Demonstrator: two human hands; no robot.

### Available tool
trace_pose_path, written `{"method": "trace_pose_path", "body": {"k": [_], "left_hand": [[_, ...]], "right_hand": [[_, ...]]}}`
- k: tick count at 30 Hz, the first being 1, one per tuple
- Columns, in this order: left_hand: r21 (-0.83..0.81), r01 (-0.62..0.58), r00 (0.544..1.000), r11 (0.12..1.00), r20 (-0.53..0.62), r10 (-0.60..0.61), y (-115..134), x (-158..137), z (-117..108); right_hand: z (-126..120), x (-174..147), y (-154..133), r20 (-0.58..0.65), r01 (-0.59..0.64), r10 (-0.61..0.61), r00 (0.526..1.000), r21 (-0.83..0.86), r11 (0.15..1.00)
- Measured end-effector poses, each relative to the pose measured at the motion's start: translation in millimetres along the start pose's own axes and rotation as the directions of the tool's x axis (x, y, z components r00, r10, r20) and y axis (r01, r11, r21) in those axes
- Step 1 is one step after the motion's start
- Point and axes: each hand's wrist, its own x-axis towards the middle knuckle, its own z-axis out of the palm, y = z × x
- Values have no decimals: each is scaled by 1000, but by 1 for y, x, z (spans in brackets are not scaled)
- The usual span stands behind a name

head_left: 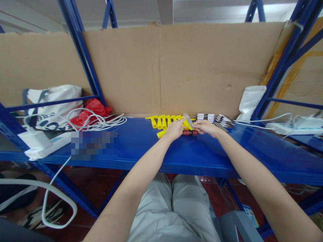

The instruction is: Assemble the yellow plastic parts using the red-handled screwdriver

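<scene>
A thin, greyish see-through strip (188, 121) slants up between my two hands over the shelf. My right hand (205, 127) pinches its lower right edge between thumb and fingers. My left hand (174, 130) is closed, with its fingertips at the strip's left side; its grip is partly hidden. From under the left hand sticks out the end of a yellow plastic tube (161, 134). Just below both hands lies a red and black tool handle (189, 132). Behind the left hand stands a row of yellow plastic pieces with round open ends (159, 123).
Several white and dark small packs (205, 117) lie behind my right hand, near a white pouch (250, 102). At left are a white power strip (51, 148), coiled white cable (106, 123), a red bag (94, 109) and a cloth bag (59, 101). Cardboard (202, 67) walls the back.
</scene>
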Motion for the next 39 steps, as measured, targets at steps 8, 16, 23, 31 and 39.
{"method": "trace_pose_path", "body": {"k": [8, 16, 23, 31, 39], "left_hand": [[53, -62, 997, 997, 47, 59, 2, -2, 0], [42, -75, 996, 996, 52, 73, 4, -2, 3], [44, -84, 995, 995, 63, 82, 6, -2, 3], [1, -159, 983, 987, 95, 158, 16, -7, -3], [-2, -214, 973, 977, 88, 214, 21, -9, -2]], "right_hand": [[3, -3, -2, 5, -26, 26, 1000, 83, 996], [4, -2, -2, 13, -46, 44, 999, 203, 978], [4, -3, -4, -9, -37, 39, 999, 195, 980], [3, 0, -5, -136, -75, 110, 985, 244, 967], [1, 0, -6, -218, 7, 13, 976, 94, 996]]}}
